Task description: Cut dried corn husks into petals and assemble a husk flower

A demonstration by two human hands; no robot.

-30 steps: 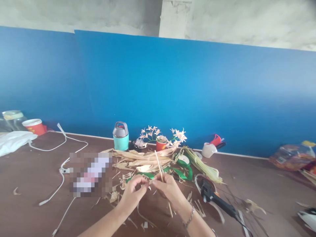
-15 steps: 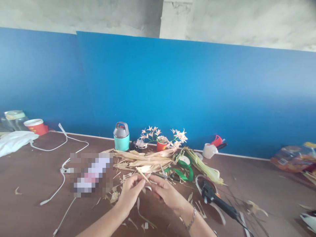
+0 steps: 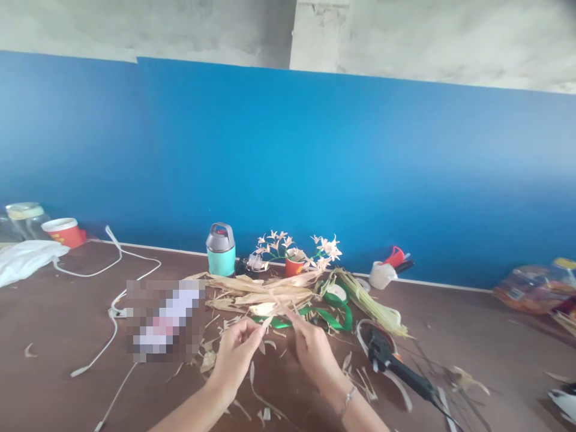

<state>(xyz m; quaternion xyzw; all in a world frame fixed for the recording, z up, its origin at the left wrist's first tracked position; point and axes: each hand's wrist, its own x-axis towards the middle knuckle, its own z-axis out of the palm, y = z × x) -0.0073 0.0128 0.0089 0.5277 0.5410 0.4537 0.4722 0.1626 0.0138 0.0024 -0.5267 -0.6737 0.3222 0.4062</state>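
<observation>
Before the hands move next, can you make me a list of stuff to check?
1. Left hand pinching the pale piece: ok.
2. Right hand holding something: cannot tell.
3. Black tool apart from both hands: ok.
4. Black tool cool: cannot tell.
5. Scraps tidied off the table: not ok, they lie scattered.
6. Red cup by the flowers upright: ok.

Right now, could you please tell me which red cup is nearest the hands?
The red cup among the pale flowers, right of the turquoise flask; the other cup sits farther off, far left.
</observation>
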